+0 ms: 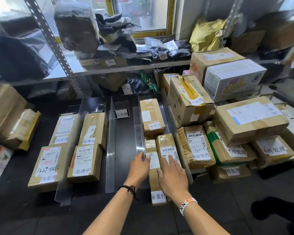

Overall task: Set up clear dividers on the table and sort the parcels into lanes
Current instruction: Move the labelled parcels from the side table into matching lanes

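While the left hand (139, 166) grips the near end of an upright clear divider (140, 133) on the table (124, 141), the right hand (172, 177) lies flat, fingers straight, on a parcel (165, 145) just right of it. 4 other parcels (85, 161) lie in 2 lanes at left.

Daylight from rear window (151, 14), blown out. Table (124, 138) evenly lit, soft shadows only. Glare streaks on clear dividers (139, 138). Wide-angle bending at edges; left and right margins smeared, centre sharp.
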`<state>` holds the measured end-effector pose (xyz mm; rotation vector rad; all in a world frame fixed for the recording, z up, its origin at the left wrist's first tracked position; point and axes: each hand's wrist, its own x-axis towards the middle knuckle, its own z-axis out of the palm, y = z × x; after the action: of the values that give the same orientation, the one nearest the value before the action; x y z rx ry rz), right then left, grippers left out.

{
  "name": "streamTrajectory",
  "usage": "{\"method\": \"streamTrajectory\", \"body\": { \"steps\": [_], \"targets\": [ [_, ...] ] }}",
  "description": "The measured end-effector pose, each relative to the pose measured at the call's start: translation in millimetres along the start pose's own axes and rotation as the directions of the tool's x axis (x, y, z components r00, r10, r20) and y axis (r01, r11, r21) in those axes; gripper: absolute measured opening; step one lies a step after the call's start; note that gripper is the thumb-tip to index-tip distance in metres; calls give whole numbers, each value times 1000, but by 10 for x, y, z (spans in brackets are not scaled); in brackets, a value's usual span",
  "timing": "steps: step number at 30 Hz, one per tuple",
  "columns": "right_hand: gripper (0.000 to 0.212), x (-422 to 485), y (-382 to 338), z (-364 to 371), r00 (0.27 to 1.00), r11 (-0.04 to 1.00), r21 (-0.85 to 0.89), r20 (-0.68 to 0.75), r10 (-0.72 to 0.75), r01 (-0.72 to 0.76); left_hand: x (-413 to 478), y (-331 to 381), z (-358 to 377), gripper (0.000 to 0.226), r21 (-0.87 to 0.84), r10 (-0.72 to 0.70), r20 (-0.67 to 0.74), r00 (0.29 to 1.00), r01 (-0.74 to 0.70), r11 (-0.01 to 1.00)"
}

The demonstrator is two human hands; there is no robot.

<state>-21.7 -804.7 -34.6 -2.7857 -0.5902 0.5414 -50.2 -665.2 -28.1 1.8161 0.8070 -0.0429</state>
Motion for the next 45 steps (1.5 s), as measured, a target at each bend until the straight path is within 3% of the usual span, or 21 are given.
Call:
{"method": "streamTrajectory", "body": {
  "steps": [3, 7, 13, 17, 22, 28, 36, 40, 45],
  "targets": [
    [57, 40, -182, -193, 992, 990, 114, -110, -68, 80, -13, 100, -158, 27, -11, 37, -39, 999, -38, 999],
    [56, 129, -611, -475, 952, 956, 192, -256, -169, 221, -41, 280, -538, 53, 46, 117, -89, 989, -113, 992],
    [56, 163, -1438, -686, 899, 921, 203, -362, -246, 333, -132, 363, -1403, 51, 98, 232, -216, 949, -215, 972],
    [54, 144, -2034, -719, 865, 886, 217, -400, -303, 411, -264, 320, -2065, 32, 49, 264, -288, 920, -261, 964],
    [54, 111, -2789, -588, 818, 833, 195, -397, -417, 518, -423, 81, -2860, 23, 6, 223, -447, 866, -247, 969],
    [55, 24, -3564, -411, 761, 741, 222, -351, -546, 634, -602, -285, -3670, 45, -43, 138, -552, 822, -193, 980],
    [61, 98, -4775, -367, 624, 576, 240, -276, -731, 781, -704, -500, -4697, 41, -149, 48, -741, 670, -234, 961],
    [68, 97, -5442, -346, 523, 450, 287, -277, -806, 846, -795, -578, -5222, 38, -194, -1, -834, 552, -293, 936],
    [81, -25, -6023, -82, 455, 378, 344, -178, -872, 860, -915, -862, -5828, 35, -203, -68, -888, 455, -255, 945]
  ]
}}
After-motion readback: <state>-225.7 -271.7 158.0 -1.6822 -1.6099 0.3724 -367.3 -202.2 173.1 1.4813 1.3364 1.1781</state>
